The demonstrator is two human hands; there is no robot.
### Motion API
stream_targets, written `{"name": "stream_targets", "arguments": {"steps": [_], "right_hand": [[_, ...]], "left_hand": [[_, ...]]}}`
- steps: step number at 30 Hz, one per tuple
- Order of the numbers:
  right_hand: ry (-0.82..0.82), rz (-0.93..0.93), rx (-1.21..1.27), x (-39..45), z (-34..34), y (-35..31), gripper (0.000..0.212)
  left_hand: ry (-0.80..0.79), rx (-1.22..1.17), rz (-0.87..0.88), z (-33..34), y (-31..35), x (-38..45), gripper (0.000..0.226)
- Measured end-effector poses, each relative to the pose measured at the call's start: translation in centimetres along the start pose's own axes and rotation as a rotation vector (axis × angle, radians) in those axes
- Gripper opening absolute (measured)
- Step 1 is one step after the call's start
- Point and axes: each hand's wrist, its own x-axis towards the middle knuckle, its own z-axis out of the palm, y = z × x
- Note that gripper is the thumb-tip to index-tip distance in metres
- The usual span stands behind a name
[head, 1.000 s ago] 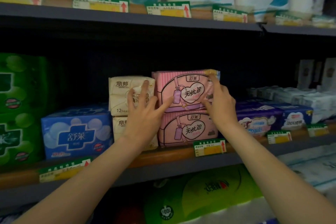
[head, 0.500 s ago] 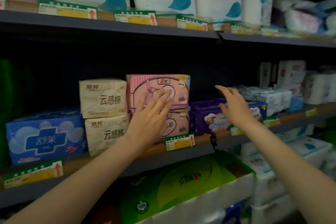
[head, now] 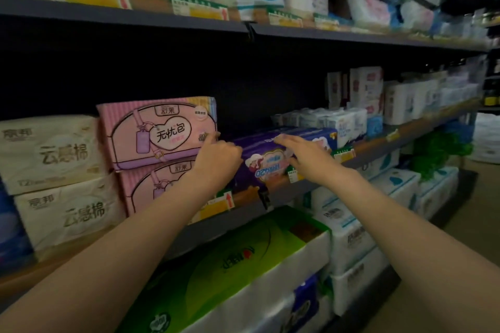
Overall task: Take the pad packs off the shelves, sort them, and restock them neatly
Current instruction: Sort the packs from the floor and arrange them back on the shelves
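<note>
Dim store shelving [head: 167, 227] fills the head view, its middle shelf carrying pad packs; two cream packs [head: 51, 151] are stacked at the left, two pink packs [head: 159, 130] stacked just beside them, and a purple pack [head: 266, 159] lies to their right; the left hand [head: 216, 157] sits at the purple pack's left end, fingers curled against it, whether it actually grasps I cannot tell; the right hand [head: 305, 154] rests on the pack's top and front, fingers fairly straight; white packs [head: 338, 121] stand farther right.
</note>
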Motion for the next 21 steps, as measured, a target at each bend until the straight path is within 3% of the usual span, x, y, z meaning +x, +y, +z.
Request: {"name": "stream_targets", "arguments": {"steps": [5,12,14,17,21], "right_hand": [[0.007,0.051,-0.053,3.1,1.8,-0.7,0.049],[-0.068,0.092,-0.027,4.9,1.2,0.5,0.054],[-0.066,0.094,-0.024,5.3,0.6,0.9,0.050],[-0.013,0.096,0.022,6.5,-0.1,1.2,0.048],[0.053,0.104,0.113,7.1,0.3,2.3,0.049]], "left_hand": [[-0.229,0.069,-0.035,-1.4,0.2,3.1,0.021],[-0.619,-0.100,-0.005,-2.9,0.6,8.6,0.048],[-0.657,-0.152,0.017,-2.5,0.5,9.5,0.053],[-0.656,-0.186,0.052,-2.1,0.2,10.6,0.040],[-0.776,-0.257,0.115,-2.0,-1.1,12.2,0.040]]}}
